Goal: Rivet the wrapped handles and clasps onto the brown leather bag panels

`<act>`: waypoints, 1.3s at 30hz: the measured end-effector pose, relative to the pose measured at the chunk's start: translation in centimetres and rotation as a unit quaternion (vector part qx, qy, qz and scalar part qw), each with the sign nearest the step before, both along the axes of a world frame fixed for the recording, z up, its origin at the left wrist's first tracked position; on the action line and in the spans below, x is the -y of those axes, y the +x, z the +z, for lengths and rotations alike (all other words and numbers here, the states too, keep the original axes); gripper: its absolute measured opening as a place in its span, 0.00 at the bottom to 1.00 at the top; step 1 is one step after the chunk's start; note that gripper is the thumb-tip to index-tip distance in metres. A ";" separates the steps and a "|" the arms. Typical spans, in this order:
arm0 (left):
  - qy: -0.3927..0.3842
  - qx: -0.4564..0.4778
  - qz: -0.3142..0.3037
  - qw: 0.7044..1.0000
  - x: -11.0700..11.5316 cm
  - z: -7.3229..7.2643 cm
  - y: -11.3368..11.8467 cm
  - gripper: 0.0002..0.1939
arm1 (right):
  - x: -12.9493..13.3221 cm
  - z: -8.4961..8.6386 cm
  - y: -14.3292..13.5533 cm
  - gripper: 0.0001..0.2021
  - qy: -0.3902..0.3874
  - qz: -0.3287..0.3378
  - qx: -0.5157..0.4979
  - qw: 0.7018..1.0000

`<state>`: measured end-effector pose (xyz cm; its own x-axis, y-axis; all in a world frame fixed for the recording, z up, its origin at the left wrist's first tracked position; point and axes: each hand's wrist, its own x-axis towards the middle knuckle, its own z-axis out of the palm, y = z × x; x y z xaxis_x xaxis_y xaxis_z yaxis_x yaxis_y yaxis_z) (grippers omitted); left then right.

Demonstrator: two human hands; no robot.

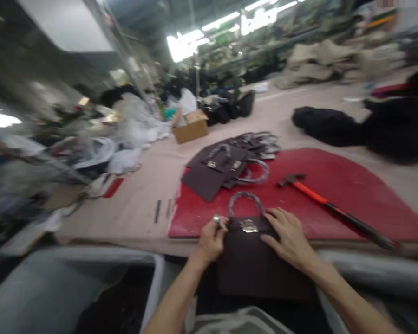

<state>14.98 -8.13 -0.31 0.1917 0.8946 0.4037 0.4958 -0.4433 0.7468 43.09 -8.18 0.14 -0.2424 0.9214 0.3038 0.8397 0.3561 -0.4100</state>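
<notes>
Presently, dark bag (261,269) at near centre, upper part by red mat's (344,185) near edge, lower part hanging toward wearer. Left hand (211,241): fingers curled at bag's upper left corner, small shiny piece (216,218) there; cannot tell whether pinched or worn. Right hand (289,236): fingers open, laid over upper right, thumb near metal clasp (249,226). Wrapped handle (245,195) stands toward far side.

Risks, my judgement: overhanging weight could drag bag off if either hand slackens; shiny piece, if loose, could drop or scratch clasp. Hammer (311,192) lies right, grip end close to near edge; an elbow knock could tip it off.
</notes>
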 end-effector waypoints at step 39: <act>0.088 -0.016 -0.031 0.995 -0.4 -2.6 0.1 0.06 | 1.8 0.7 3.4 0.34 -0.069 -0.021 0.043 0.996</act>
